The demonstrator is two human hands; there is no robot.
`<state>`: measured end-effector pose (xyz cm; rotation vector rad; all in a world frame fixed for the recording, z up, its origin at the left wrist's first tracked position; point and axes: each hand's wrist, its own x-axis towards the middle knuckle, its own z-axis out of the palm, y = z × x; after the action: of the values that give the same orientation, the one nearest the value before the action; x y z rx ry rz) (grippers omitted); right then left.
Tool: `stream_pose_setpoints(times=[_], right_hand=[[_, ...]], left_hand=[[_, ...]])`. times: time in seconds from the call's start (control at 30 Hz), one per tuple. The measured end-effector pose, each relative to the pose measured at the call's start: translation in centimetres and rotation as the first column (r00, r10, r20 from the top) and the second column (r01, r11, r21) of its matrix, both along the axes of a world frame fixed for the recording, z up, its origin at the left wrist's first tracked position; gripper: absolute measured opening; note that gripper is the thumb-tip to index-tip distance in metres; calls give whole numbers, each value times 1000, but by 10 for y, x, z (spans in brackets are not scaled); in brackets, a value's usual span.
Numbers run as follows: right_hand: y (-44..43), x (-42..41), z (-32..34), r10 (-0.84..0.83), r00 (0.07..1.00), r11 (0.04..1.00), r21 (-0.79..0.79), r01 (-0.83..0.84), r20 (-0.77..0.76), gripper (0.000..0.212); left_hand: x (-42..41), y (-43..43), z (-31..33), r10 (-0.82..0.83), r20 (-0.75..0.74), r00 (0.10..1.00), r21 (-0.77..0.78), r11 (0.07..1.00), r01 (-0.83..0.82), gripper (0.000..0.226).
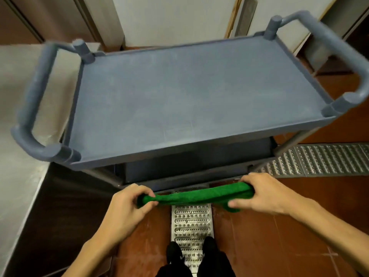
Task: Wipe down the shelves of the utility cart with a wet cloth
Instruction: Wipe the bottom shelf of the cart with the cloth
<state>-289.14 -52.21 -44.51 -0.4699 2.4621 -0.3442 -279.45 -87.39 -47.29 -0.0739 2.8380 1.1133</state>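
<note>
A grey-blue utility cart fills the middle of the view, its bare top shelf [189, 92] tilted toward me and a darker lower shelf [199, 162] showing beneath the front edge. A green cloth [195, 196] is rolled into a twisted rope in front of the cart, above the floor. My left hand [127, 206] grips its left end, and my right hand [261, 194] grips its right end, with a loose corner hanging below the thumb.
The cart has looped handles at the left [34, 108] and right [335, 48]. A steel counter [16, 156] stands at the left. Perforated metal drain grates [191, 226] run under my feet and off to the right [319, 160] across red floor tiles.
</note>
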Motion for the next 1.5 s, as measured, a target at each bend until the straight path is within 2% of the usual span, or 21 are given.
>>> stream_pose_setpoints(times=[0.07, 0.13, 0.17, 0.23, 0.3, 0.4, 0.5, 0.6, 0.77, 0.9, 1.0, 1.07, 1.17, 1.3, 1.37, 1.5], right_hand=[[-3, -2, -40, 155, 987, 968, 194, -162, 51, 68], [-4, -7, -91, 231, 973, 923, 322, -212, -23, 64], [-5, -10, -117, 232, 971, 921, 333, -202, -54, 62], [-6, -16, -170, 169, 983, 951, 272, -144, -70, 46], [-5, -19, -217, 110, 991, 965, 245, -90, -72, 15], [-1, -23, -280, 36, 987, 981, 192, -6, -155, 16], [-3, -30, -331, -43, 979, 997, 46, 54, -198, 19], [-10, -39, -369, -121, 986, 991, -70, 113, -117, 19], [-22, -51, -411, -223, 973, 920, -319, 229, 56, 14], [-26, -62, -447, -157, 978, 868, -453, 204, 138, 9], [-34, -71, -478, -131, 953, 844, -474, 252, 274, 6], [-37, -77, -498, -89, 936, 821, -506, 263, 341, 25], [-42, -84, -521, -52, 898, 727, -600, 334, 437, 44], [-54, -100, -537, -72, 898, 681, -637, 362, 433, 39], [-61, -113, -540, -70, 896, 665, -649, 370, 439, 40], [-90, -140, -540, -77, 880, 572, -702, 424, 469, 39]], left_hand=[[-8, 1, -42, 23, -65, 998, 24, 999, -21, 14], [-15, 3, -85, 25, -126, 992, 35, 999, -20, 17], [-18, 4, -107, 19, -154, 988, 41, 999, -13, 19], [-24, 6, -153, 1, -203, 979, 33, 999, 6, 23], [-27, 5, -195, -17, -240, 971, 29, 999, 24, 24], [-26, 3, -250, 11, -306, 952, 100, 995, 20, 20], [-22, 6, -306, 125, -363, 923, 238, 971, -38, 24], [-24, 5, -358, 252, -410, 877, 348, 932, -105, 20], [-35, -20, -438, 342, -453, 823, 302, 928, -220, 26], [-47, -29, -472, 359, -390, 848, 394, 897, -199, 27], [-58, -34, -497, 402, -172, 899, 585, 776, -235, 21], [-65, -42, -513, 431, -60, 900, 623, 721, -304, 33], [-71, -46, -521, 465, 16, 885, 641, 675, -366, 46], [-83, -55, -520, 425, -46, 904, 568, 756, -327, 49], [-92, -63, -520, 423, -83, 902, 497, 803, -330, 44], [-122, -82, -525, 399, -126, 908, 376, 866, -329, 28]])
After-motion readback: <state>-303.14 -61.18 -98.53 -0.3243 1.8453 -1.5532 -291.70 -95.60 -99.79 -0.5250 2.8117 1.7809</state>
